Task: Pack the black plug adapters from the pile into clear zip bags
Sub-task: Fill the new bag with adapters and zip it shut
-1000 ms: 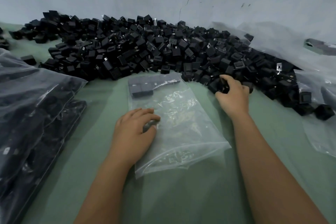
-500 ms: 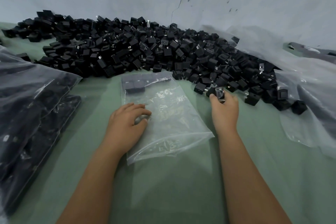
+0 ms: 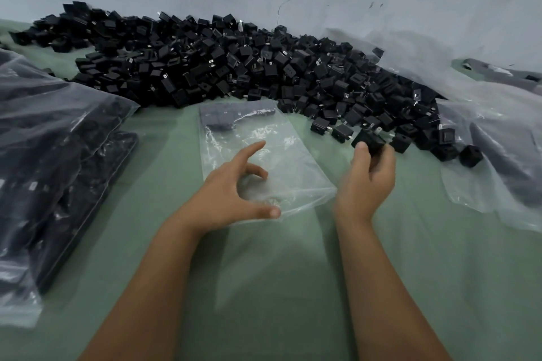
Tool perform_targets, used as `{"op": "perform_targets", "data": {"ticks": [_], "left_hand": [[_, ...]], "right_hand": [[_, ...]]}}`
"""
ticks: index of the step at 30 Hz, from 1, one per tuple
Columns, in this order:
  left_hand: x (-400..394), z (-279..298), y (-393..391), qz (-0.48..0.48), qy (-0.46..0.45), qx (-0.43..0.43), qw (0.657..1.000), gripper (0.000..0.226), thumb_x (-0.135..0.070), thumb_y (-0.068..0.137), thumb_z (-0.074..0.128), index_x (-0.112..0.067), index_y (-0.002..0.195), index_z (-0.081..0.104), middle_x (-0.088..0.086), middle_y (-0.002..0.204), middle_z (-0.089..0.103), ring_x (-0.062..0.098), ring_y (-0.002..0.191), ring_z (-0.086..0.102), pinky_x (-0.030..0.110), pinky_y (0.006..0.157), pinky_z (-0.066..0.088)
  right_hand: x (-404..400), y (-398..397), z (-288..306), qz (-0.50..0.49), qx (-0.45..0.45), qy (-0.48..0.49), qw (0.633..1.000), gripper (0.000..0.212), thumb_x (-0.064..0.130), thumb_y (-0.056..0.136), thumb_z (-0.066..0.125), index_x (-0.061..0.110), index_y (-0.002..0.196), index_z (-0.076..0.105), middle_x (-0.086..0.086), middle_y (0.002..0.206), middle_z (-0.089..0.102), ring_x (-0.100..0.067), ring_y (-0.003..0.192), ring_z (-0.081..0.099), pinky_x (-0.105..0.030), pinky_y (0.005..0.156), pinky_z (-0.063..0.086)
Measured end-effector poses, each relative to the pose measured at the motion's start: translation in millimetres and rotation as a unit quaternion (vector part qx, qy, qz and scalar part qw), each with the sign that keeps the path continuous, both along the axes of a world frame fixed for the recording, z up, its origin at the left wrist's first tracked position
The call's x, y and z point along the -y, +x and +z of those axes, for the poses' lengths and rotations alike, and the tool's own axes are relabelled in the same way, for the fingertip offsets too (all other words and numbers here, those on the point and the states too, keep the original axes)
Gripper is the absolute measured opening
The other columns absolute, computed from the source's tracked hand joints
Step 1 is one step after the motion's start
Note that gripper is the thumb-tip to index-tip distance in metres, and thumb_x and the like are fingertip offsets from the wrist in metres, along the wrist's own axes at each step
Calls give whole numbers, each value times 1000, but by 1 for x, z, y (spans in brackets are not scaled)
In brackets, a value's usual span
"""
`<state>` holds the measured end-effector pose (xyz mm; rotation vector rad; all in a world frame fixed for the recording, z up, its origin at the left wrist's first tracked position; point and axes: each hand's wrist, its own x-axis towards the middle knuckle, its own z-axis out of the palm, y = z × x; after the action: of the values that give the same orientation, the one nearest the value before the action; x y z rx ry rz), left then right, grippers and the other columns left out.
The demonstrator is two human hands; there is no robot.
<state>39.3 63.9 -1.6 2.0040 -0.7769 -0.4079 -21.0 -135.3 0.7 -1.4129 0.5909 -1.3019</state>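
The right hand [image 3: 368,176] holds a black adapter [image 3: 369,141]; next, the open left hand [image 3: 234,190] must open the bag [image 3: 264,155].

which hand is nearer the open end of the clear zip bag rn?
Left. The left hand hovers over the clear zip bag at its near, open end, fingers spread. The right hand is off to that end's right, gripping black plug adapters.

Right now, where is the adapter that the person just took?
In the head view it is right of centre, held in the right hand, between the pile's near edge and the clear zip bag.
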Motion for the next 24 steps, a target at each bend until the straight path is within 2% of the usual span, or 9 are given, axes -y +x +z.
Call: {"op": "perform_targets", "data": {"ticks": [3, 5, 7, 9, 11, 14, 17, 20, 24], "left_hand": [[3, -4, 3, 1, 22, 40, 999, 82, -48, 62, 85, -57, 131, 42, -27, 112, 60, 4, 121, 50, 30, 105, 39], [5, -5, 3, 51, -41, 48, 997, 37, -25, 77, 81, -37, 109, 66, -24, 90, 68, -6, 90, 61, 18, 83, 49], [4, -1, 2, 92, -114, 4, 989, 15, -13, 78, 72, -20, 91, 72, -14, 71, 69, -2, 65, 58, 18, 64, 47], [1, 3, 3, 111, -177, -32, 977, 19, -4, 68, 62, -9, 83, 71, 0, 72, 71, 10, 68, 62, 24, 66, 51], [-2, 5, 6, 134, -206, -37, 969, 17, 8, 74, 65, -7, 79, 69, 2, 69, 68, 12, 67, 62, 26, 65, 51], [-4, 1, 10, 191, -228, -44, 954, 9, -3, 87, 67, -8, 80, 68, 3, 68, 62, 9, 63, 56, 21, 62, 46], [-4, 0, 14, 222, -248, -47, 942, 5, -8, 86, 71, -12, 83, 70, 1, 70, 64, 6, 58, 56, 16, 59, 47], [-3, 2, 10, 183, -266, -54, 945, 4, -8, 84, 74, -12, 84, 72, -4, 71, 66, 5, 61, 56, 16, 59, 46], [-2, 7, 4, 129, -320, -83, 935, 11, -13, 76, 77, -13, 86, 73, -7, 72, 67, 3, 62, 55, 13, 58, 44]], "right_hand": [[-28, -8, 3, 56, -11, -156, 986, 17, 19, 83, 54, 29, 97, 55, 12, 89, 55, -3, 78, 51, -19, 70, 41], [-49, -11, 2, 135, -28, -245, 960, 23, 21, 83, 54, 25, 105, 55, 9, 94, 55, -7, 81, 52, -23, 70, 44], [-68, -13, -1, 199, -41, -319, 926, 24, 25, 84, 55, 15, 105, 57, 3, 91, 57, -12, 77, 52, -27, 68, 46], [-83, -13, -3, 220, -72, -396, 889, 28, 28, 83, 56, 9, 103, 58, 0, 88, 58, -16, 75, 53, -26, 66, 44], [-90, -11, -1, 194, -142, -462, 854, 29, 30, 80, 54, 8, 98, 61, -2, 82, 60, -18, 72, 54, -26, 61, 42], [-87, -8, 2, 94, -264, -501, 819, 24, 31, 76, 55, 9, 86, 60, -3, 69, 59, -21, 60, 54, -26, 52, 35], [-77, -6, 1, 81, -391, -497, 771, 25, 29, 83, 57, 14, 103, 54, -4, 86, 61, -24, 75, 58, -29, 59, 30], [-72, -4, -3, 133, -435, -456, 765, 33, 42, 88, 54, 21, 111, 44, -1, 99, 58, -24, 88, 57, -31, 63, 29], [-78, -4, -1, 127, -419, -461, 772, 28, 45, 85, 51, 23, 99, 43, 3, 86, 55, -22, 78, 56, -30, 58, 27]]}}
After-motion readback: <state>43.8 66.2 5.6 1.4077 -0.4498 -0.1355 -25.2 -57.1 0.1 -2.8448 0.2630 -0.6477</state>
